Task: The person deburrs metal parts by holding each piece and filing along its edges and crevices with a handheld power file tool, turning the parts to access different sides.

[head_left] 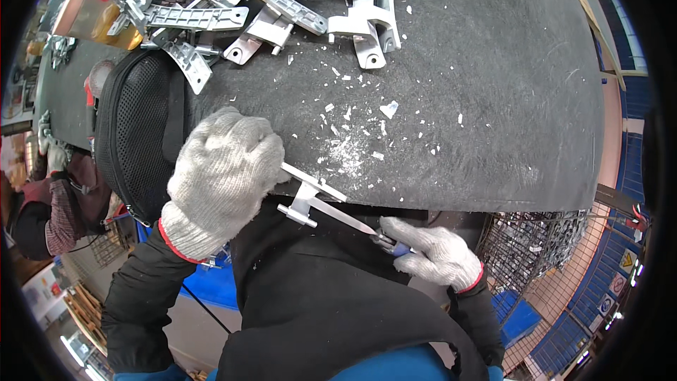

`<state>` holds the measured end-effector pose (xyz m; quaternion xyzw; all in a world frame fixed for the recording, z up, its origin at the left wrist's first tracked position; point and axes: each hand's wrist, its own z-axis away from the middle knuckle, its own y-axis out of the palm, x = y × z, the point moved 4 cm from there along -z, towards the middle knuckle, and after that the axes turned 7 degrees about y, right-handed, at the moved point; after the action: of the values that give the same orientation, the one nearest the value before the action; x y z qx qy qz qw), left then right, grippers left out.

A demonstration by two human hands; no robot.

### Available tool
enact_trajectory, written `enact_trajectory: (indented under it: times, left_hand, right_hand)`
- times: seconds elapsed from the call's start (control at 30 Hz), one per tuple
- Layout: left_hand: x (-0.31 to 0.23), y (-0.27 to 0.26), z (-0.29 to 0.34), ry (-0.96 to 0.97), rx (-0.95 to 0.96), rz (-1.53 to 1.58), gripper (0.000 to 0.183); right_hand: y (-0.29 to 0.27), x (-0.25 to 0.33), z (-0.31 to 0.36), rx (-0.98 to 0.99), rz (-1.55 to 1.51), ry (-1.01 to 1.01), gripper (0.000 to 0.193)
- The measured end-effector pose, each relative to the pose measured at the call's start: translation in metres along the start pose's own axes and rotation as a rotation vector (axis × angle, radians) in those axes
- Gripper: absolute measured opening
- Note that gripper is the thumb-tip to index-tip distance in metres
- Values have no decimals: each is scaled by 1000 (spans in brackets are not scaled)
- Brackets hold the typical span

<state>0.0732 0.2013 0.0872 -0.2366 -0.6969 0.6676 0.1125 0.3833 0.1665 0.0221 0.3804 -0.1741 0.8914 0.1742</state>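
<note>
My left hand (226,169), in a whitish knitted glove with a red cuff edge, is closed on a silver metal bracket (302,201) at the table's front edge. Part of the bracket is hidden in the glove. My right hand (441,254), gloved the same way, grips a slim bladed tool (345,218) by its blue handle. The pale blade points left and meets the bracket's short crosspiece; whether it presses on it I cannot tell. Metal shavings (345,155) and flakes are scattered on the dark table mat (493,99) just beyond.
Silver metal castings (201,17) are heaped at the far left, with a few brackets (367,10) beside them. A black mesh case (134,134) stands left of my left hand. At right is a wire basket (522,247) of metal parts. Another person (67,212) works at far left.
</note>
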Motion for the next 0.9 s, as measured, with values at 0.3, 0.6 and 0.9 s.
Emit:
enact_trajectory:
  times: [0.3,0.6,0.9]
  left_hand:
    - [2,3,-1,22,20,18,40]
    - [0,3,5,29,-28,20,41]
    - [-1,9,13,12,-96,27,49]
  right_hand:
    - [-8,11,-13,343,-284,363,70]
    - [-32,43,-13,212,67,205,73]
    - [-34,29,-12,88,112,-35,71]
